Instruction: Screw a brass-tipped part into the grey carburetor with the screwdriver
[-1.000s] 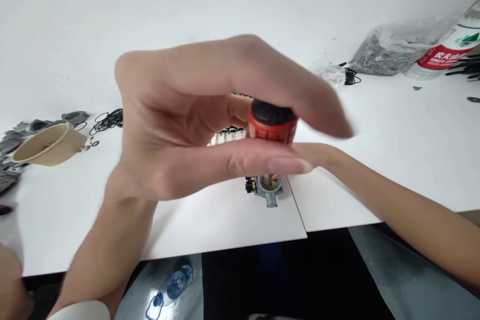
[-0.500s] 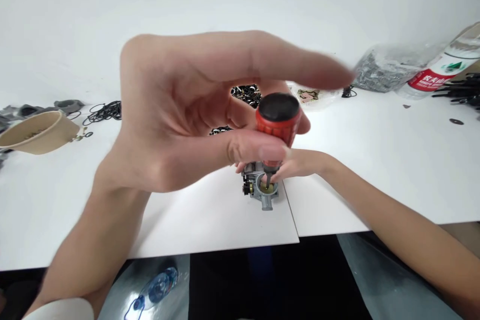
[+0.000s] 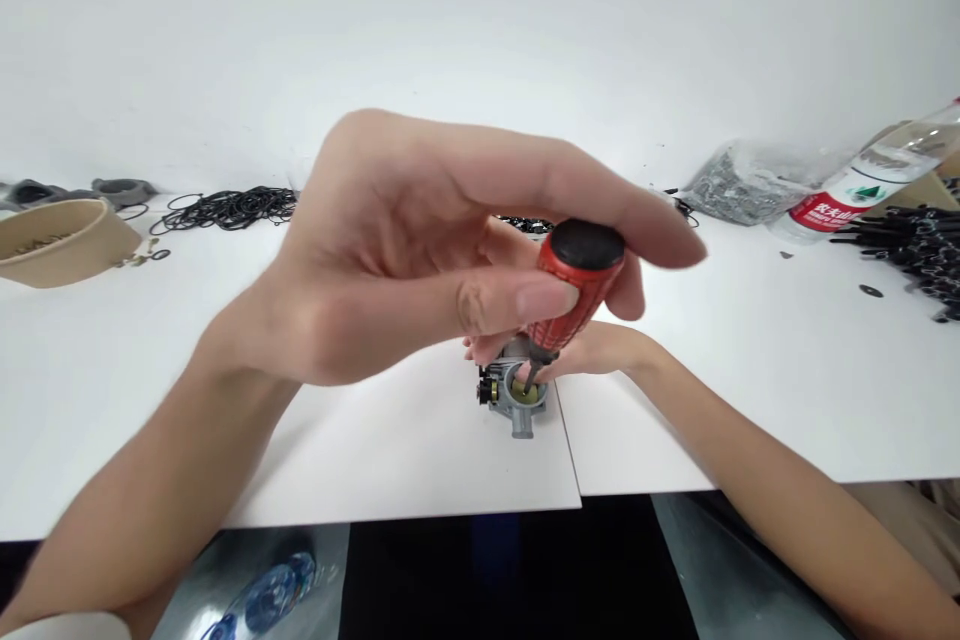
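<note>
My left hand (image 3: 405,260) is closed on a screwdriver (image 3: 574,290) with a red handle and black cap, pinched between thumb and fingers. Its handle tilts to the right, and its tip goes down into the round bore of a grey metal carburetor (image 3: 523,423), at a brass-coloured plate inside. My right hand (image 3: 592,352) holds the carburetor from behind; most of its fingers are hidden by my left hand and the screwdriver. A black and brass fitting (image 3: 487,391) sticks out at the carburetor's left side.
A beige bowl (image 3: 67,250) stands at the left, near black rubber rings (image 3: 232,208) and grey parts (image 3: 124,192). Toward the right are a bag of small metal parts (image 3: 739,185), a water bottle (image 3: 862,185) and black tubes (image 3: 915,250). A blue-tinted bottle (image 3: 270,598) lies below table level.
The view has tilted up slightly. My left hand has moved a little right relative to the carburetor, and the screwdriver's handle leans further right. Both hands keep their hold.
</note>
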`<action>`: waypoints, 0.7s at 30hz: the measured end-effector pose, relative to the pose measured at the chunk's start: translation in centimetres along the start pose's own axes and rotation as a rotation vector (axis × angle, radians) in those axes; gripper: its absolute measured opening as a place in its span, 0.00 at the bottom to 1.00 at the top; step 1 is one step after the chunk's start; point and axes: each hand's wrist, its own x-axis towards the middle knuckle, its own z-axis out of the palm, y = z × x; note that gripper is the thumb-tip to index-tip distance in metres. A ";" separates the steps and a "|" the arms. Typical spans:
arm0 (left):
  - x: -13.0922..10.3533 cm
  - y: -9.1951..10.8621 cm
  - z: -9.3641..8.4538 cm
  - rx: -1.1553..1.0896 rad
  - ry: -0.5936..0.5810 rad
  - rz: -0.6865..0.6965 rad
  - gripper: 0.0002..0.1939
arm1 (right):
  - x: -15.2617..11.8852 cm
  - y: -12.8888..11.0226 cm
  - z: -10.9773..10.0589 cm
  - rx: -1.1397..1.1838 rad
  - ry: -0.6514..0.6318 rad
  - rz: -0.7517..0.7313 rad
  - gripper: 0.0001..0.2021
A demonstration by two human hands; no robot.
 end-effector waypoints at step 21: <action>-0.7 -1.1 -0.5 0.031 -0.060 0.136 0.18 | -0.1 0.0 0.0 0.025 -0.001 -0.009 0.21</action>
